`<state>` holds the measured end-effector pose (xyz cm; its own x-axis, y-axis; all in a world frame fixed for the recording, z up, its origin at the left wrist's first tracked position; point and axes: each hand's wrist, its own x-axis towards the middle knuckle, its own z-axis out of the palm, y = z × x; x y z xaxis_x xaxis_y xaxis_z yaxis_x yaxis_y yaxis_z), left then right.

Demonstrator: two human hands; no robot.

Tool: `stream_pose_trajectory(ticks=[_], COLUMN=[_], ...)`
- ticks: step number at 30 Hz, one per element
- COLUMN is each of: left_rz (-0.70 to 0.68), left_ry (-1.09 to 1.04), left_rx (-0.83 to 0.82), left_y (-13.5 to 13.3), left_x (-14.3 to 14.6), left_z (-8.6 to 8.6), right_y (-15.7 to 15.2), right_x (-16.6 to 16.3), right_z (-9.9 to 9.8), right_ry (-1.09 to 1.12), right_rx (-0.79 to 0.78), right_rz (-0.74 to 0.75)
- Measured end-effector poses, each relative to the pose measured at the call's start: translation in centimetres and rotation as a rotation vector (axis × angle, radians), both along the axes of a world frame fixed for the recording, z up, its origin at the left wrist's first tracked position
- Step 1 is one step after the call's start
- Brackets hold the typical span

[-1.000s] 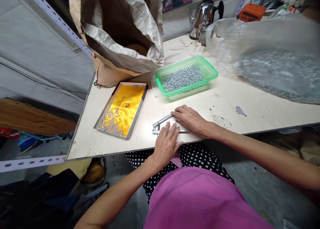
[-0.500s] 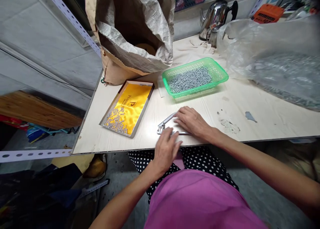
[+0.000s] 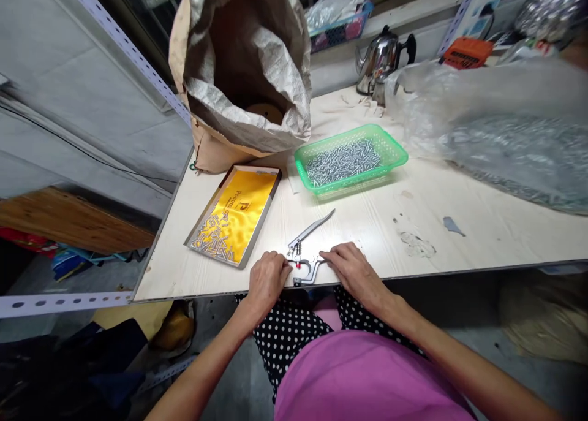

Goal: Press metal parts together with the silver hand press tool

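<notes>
A metal hand tool (image 3: pixel 304 251) with a long lever handle lies at the near edge of the pale table (image 3: pixel 482 225). My left hand (image 3: pixel 267 280) is curled against the tool's head, its fingers bent. My right hand (image 3: pixel 353 269) rests on the tool's lower handle with fingers closed over it. The lever arm points up and away toward a green plastic basket (image 3: pixel 395 155) full of small metal pins. A yellow-lined shallow box (image 3: pixel 239 209) with several pins in its near end lies to the left.
A big brown paper sack (image 3: pixel 243 72) stands open at the back left. A clear plastic bag (image 3: pixel 505 127) of metal parts fills the right side. A steel kettle (image 3: pixel 381 56) and an orange device (image 3: pixel 463 52) sit behind. Floor clutter lies below left.
Both hands drew back to the table's near edge, bringing the tool with them. The tool's lever arm now stands free. The left hand went from flat on the tool to curled at its head.
</notes>
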<state>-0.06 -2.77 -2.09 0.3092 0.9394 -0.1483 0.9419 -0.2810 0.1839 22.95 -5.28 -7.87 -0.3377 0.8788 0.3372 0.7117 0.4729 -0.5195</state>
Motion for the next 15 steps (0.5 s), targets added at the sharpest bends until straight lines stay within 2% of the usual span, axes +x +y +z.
stream_pose_trajectory(ticks=[2,4,9,11,13,15], left_rz=[-0.008,-0.037,-0.166,-0.157,-0.142,-0.118], left_ry=[-0.012,-0.084,-0.416,-0.445,-0.392,-0.278], left_rx=[0.035,0.131,0.62,0.723,0.724,0.653], left_y=[1.2,3.2,9.0,10.6,11.4,11.4], left_x=[0.4,1.5,6.0,6.5,5.4,2.8], left_z=[1.2,3.5,12.7,15.3,16.0,15.0], right_y=[0.1,0.1,0.2,0.1,0.0,-0.1], right_x=[-0.1,-0.3,-0.2,-0.2,-0.1,0.0], right_z=[-0.1,0.0,-0.1,-0.2,-0.3,-0.4], right_ry=[0.003,0.003,-0.005,0.009,0.024,0.035], right_rx=[0.025,0.048,0.064,0.065,0.066,0.06], right_rz=[-0.015,-0.031,-0.037,-0.041,-0.049,-0.047])
